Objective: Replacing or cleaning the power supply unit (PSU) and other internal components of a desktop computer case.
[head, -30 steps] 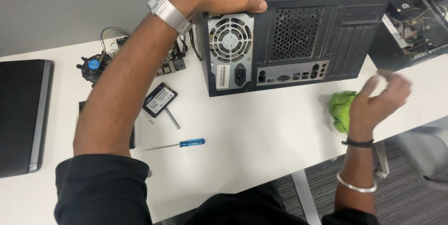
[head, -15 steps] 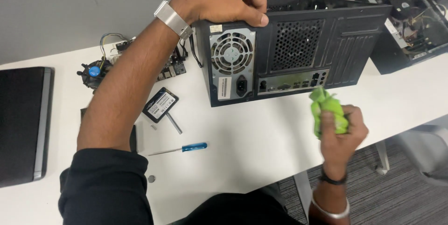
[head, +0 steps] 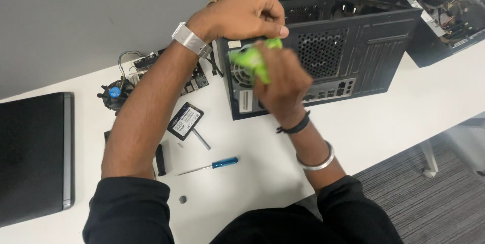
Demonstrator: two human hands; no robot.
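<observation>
Left hand (head: pixel 247 14) closed over the top rear edge of the black computer case (head: pixel 353 47), which stands on the white table (head: pixel 404 117), long axis running left-right, rear panel facing the camera. Right hand (head: pixel 283 84) grips a green cloth (head: pixel 250 62), pressed against the rear fan grille.

One view only, head-worn, so nothing shared with another. Looks steeply down from above the person's own chest, facing forward across the white table (head: pixel 384 122) toward the grey wall (head: pixel 101 16). Close in: both forearms fill the middle, sleeves cut off at the bottom edge. Slightly tilted, table edge running up to the right. Takes in the PC case (head: pixel 348 57) top centre, a laptop (head: pixel 33 153) at far left, carpet (head: pixel 429 203) at lower right.
</observation>
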